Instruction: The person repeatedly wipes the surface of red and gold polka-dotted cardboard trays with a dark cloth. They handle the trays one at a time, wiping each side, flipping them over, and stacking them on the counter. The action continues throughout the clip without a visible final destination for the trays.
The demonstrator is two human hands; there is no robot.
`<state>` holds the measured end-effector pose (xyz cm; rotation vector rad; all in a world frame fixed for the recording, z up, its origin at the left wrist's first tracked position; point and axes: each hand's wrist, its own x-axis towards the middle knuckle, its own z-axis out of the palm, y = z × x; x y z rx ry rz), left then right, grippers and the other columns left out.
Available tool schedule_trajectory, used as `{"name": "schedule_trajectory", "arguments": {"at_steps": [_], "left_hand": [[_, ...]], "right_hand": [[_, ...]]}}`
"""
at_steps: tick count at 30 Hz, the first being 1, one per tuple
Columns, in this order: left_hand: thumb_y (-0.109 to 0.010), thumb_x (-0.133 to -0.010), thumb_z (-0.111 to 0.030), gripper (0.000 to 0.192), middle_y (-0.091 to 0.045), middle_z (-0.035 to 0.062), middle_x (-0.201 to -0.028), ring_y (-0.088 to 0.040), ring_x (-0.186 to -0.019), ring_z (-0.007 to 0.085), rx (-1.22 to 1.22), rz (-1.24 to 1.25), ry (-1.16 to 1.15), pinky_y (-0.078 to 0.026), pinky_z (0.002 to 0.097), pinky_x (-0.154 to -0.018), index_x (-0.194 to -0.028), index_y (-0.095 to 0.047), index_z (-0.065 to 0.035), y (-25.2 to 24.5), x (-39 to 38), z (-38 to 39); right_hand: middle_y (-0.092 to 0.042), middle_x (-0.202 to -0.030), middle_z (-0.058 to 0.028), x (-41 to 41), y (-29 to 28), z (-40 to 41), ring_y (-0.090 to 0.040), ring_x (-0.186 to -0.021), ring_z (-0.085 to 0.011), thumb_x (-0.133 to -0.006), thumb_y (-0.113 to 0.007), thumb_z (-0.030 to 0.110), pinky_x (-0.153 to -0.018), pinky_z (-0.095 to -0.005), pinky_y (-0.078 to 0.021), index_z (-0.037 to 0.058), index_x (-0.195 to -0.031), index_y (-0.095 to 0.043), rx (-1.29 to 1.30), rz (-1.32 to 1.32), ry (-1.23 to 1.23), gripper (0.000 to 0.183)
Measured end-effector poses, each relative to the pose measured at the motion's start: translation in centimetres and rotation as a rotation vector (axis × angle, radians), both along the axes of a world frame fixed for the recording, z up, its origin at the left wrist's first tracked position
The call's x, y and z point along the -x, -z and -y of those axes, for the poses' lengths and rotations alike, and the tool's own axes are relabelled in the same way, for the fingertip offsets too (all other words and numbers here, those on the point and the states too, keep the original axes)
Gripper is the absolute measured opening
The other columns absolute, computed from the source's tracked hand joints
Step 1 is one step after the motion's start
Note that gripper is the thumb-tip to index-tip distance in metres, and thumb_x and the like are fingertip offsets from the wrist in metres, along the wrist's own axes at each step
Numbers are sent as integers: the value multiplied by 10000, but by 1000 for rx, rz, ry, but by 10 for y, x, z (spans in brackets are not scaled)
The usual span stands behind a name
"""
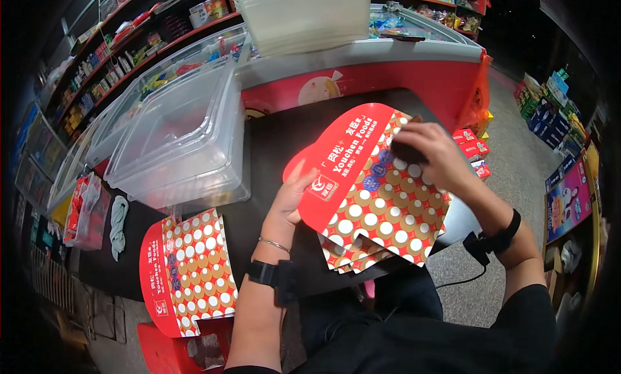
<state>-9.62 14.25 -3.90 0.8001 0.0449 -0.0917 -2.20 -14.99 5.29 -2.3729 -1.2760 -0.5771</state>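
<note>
My left hand (293,192) grips the red left edge of a printed cardboard display sheet (383,194) with white and gold dots. Its thumb lies on top of the sheet. My right hand (429,151) is bent over the sheet's upper right part, with a dark round object (410,151) under its fingers; what that object is I cannot tell. More dotted sheets (335,255) show below the held one, over the black table (271,131). To the left, a similar printed sheet (201,272) lies at the table's edge, partly above a red plastic stool (165,349).
Clear plastic bins (179,146) stand on the table's left side, near a grey-green cloth (119,228) and a small tub of red packets (87,211). A stacked white bin (301,20) rests on the chest freezer (412,54) beyond. Red boxes (470,146) sit right of the table.
</note>
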Motion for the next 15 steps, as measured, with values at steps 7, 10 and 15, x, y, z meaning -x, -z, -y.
{"name": "schedule_trajectory", "arguments": {"at_steps": [7,10,15], "left_hand": [[-551,-911,-65,536,-561,149,-1196,-622,-1010,224,-157,-111,-49,-559,369,-829,-1386,-305,-35,0,2,6],[-565,-905,-72,559,-564,154,-1190,-626,-1000,223,-172,-125,-46,-561,366,-819,-1393,-295,-36,-1,2,6],[-564,-905,-77,563,-575,148,-1162,-633,-978,209,-215,-157,-69,-562,356,-798,-1395,-290,-40,-4,2,8]], "right_hand": [[-349,-1440,-121,19,47,-33,-322,-1338,-319,-816,-612,466,-1063,-549,-266,245,-1364,-404,359,-205,-184,627],[-329,-1457,-118,-18,67,-35,-265,-1369,-325,-847,-549,498,-1068,-587,-227,253,-1373,-396,287,-287,-34,600],[-306,-1456,-194,-89,82,-48,-246,-1368,-369,-861,-482,551,-1081,-522,-235,210,-1420,-334,168,-414,201,671]]}}
